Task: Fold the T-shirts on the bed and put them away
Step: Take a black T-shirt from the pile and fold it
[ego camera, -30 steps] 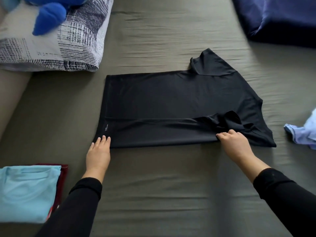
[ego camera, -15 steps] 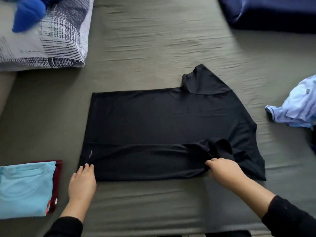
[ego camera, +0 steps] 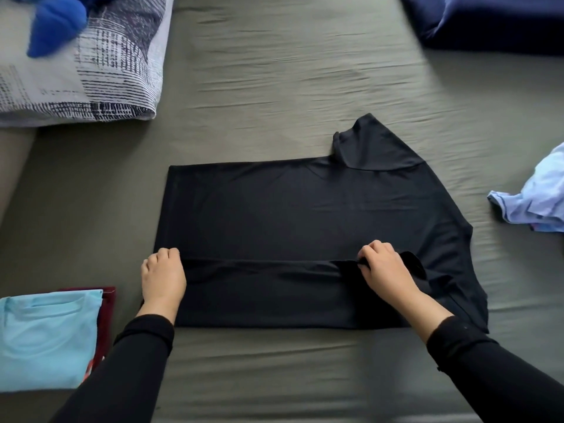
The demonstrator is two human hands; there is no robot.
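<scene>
We look down from head height at a bed (ego camera: 274, 87) covered in a wrinkled olive-grey sheet. A black T-shirt (ego camera: 305, 215) lies flat and sideways in the middle of it, hem to our left, neck to our right, one sleeve sticking up toward the far side. The near long edge of the shirt is folded over, making a ridge that runs left to right between our two hands.

Our left hand (ego camera: 163, 276) rests at the left end of that ridge, by the hem corner. Its fingers are curled under, knuckles up, and they seem to grip the folded edge, though the fingertips are hidden beneath the hand. Our right hand (ego camera: 386, 270) sits at the right end of the ridge, near the bunched near sleeve. Its fingers are curled tight and pinch a gather of black cloth at their tips. Both arms wear black sleeves.

At our near left lies a folded light blue T-shirt (ego camera: 42, 340), stacked on a dark red garment (ego camera: 106, 312) whose edge shows. At the right edge lies a crumpled pale blue garment (ego camera: 537, 196). At far left we see a patterned pillow (ego camera: 91, 74) with a blue plush toy (ego camera: 55, 22) on it; at far right, a navy pillow (ego camera: 494, 22).
</scene>
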